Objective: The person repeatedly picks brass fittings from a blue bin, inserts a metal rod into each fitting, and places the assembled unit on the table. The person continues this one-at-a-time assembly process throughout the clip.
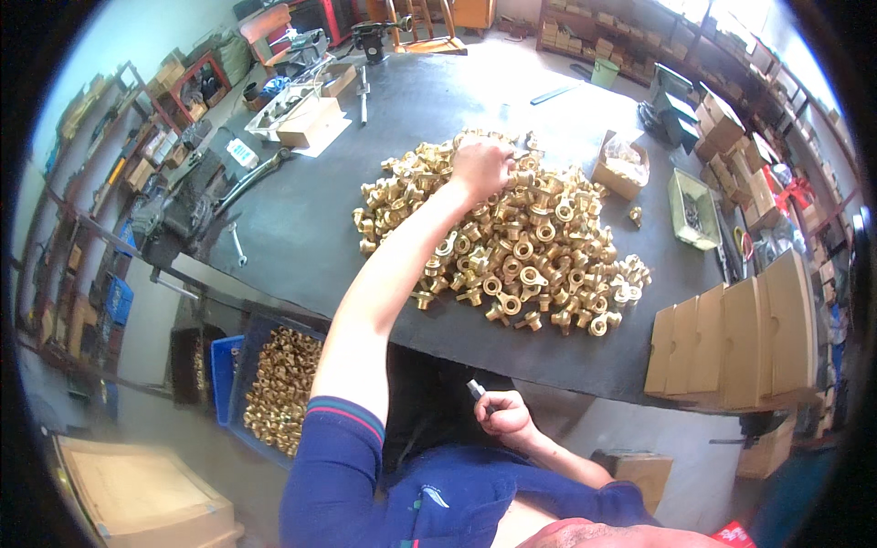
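Note:
A big heap of brass fittings [539, 233], many with flanges and round holes, covers the middle of the dark worktable [301, 233]. My left hand [482, 164] reaches across to the far side of this heap, its fingers curled down among the pieces. Whatever it may grip there is hidden. Close to my body, below the table's near edge, my right hand [507, 416] is closed around a short dark tool with a silver, blocky end [475, 390]. The tool's exact kind does not show.
Under the table at left, a blue crate [239, 416] holds more brass pieces. A wrench [237, 245] and a vise [178, 205] are at the left edge. Cardboard boxes [763, 333], a green tray [676, 208] and an open carton [610, 178] stand at right.

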`<act>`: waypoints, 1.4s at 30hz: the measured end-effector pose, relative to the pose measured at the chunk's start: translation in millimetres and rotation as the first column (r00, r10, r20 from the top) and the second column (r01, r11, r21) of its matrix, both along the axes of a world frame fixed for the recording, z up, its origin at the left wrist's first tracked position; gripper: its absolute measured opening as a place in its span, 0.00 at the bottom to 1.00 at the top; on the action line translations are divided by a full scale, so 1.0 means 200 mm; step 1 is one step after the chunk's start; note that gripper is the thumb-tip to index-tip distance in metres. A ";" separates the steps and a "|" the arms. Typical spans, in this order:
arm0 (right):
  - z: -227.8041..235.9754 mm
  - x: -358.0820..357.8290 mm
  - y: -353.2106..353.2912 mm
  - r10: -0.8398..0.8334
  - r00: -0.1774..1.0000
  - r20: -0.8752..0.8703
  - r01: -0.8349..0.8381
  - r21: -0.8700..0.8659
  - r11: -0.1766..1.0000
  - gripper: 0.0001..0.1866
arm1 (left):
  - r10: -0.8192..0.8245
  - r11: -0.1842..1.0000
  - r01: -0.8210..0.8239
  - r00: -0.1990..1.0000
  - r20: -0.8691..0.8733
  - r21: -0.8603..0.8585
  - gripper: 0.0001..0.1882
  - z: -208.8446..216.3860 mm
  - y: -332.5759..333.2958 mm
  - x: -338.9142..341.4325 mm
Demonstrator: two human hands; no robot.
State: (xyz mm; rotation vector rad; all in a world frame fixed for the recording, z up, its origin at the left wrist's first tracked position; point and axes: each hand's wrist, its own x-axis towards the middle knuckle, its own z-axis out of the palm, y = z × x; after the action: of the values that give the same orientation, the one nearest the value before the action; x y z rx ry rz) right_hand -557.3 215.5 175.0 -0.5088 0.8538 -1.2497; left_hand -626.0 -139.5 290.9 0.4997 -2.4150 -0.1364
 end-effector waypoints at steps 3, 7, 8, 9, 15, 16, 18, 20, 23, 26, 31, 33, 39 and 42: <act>0.00 -0.02 0.02 -0.069 0.996 -0.060 0.071 0.036 0.997 0.07 | 0.157 0.986 -0.157 0.988 -0.003 -0.045 0.08 -0.10 -0.13 -0.11; 0.03 -0.01 0.01 -0.100 0.986 -0.131 0.116 0.121 0.986 0.06 | 0.106 0.994 -0.108 0.989 -0.107 -0.012 0.09 -0.16 -0.18 -0.07; 0.00 -0.01 0.02 -0.123 0.990 -0.066 0.129 0.091 0.988 0.04 | 0.040 0.999 -0.041 0.996 -0.085 -0.008 0.08 -0.10 -0.11 -0.02; -0.01 0.00 0.03 -0.151 0.988 -0.020 0.152 0.109 0.982 0.02 | 0.045 0.998 -0.046 0.999 -0.017 -0.033 0.08 -0.03 -0.01 0.06; -0.02 0.06 -0.04 -0.003 1.000 0.015 0.001 0.111 0.994 0.03 | 0.064 0.995 -0.034 0.938 -0.339 0.095 0.09 -0.19 0.20 1.06; -0.02 0.07 -0.05 0.015 1.000 0.020 -0.018 0.123 0.992 0.03 | 0.186 0.958 -0.093 0.921 -0.344 0.270 0.08 -0.26 0.26 1.28; -0.02 0.09 -0.07 0.052 0.998 0.022 -0.054 0.144 0.988 0.04 | 0.458 0.853 -0.283 0.808 -0.371 0.438 0.08 -0.39 0.37 1.67; 0.00 0.14 -0.12 0.085 0.996 -0.008 -0.082 0.174 0.981 0.05 | 0.810 0.419 -0.243 0.536 -0.239 0.875 0.10 -0.62 0.47 2.06; 0.00 0.18 -0.15 0.150 0.987 -0.059 -0.136 0.202 0.970 0.05 | 0.891 0.142 -0.387 0.451 0.052 0.911 0.16 -1.21 0.50 2.61; -0.03 0.24 -0.20 0.177 0.982 -0.063 -0.157 0.240 0.958 0.06 | 0.778 -0.084 -0.662 0.423 0.464 0.745 0.21 -1.37 0.53 2.76; -0.02 0.33 -0.25 0.207 0.974 -0.091 -0.178 0.255 0.950 0.06 | 0.734 0.054 -0.924 0.294 0.612 0.380 0.22 -1.45 0.36 2.75; -0.01 0.35 -0.25 0.210 0.970 -0.121 -0.175 0.250 0.952 0.06 | 0.664 0.093 -0.930 0.324 0.674 0.356 0.20 -1.44 0.25 2.73; -0.02 0.35 -0.24 0.180 0.969 -0.166 -0.126 0.293 0.948 0.04 | 0.637 0.227 -0.956 0.289 0.715 0.184 0.12 -1.49 0.12 2.72; 0.00 0.35 -0.24 0.144 0.976 -0.165 -0.086 0.316 0.945 0.04 | 0.664 0.242 -0.951 0.307 0.682 0.191 0.12 -1.52 0.10 2.73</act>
State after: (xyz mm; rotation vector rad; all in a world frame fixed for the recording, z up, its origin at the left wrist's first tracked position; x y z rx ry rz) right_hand -487.4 166.9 174.3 -0.4209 1.1392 -0.9482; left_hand -79.8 -119.6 -13.1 2.3637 -2.0575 -0.2903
